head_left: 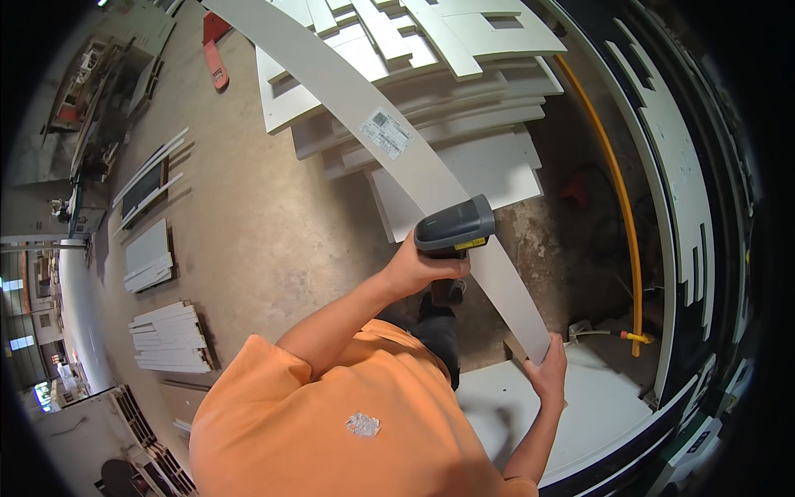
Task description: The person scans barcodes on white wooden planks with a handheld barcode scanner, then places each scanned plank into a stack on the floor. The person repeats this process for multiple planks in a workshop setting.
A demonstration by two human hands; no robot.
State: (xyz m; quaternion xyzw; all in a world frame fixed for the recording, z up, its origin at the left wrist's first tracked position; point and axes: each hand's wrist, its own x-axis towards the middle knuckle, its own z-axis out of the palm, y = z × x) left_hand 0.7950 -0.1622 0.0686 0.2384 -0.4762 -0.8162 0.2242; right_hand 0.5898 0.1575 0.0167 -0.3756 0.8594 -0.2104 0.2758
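Note:
My left hand [418, 267] grips a grey handheld scanner [455, 228] with a yellow strip, its head held just over a long white board [348, 83]. The board runs diagonally from the upper left down to the lower right. A white sticker label [387, 132] sits on its face, up-left of the scanner. My right hand [548, 367] holds the board's near end from below. My orange shirt fills the lower middle of the view.
A stack of white cut panels [464, 157] lies on the concrete floor behind the board. Smaller panel piles [170, 338] lie at left. A yellow hose [617, 190] runs down the right side. A white panel [604, 402] lies below my right hand. A red pallet-jack handle [215, 58] is at top left.

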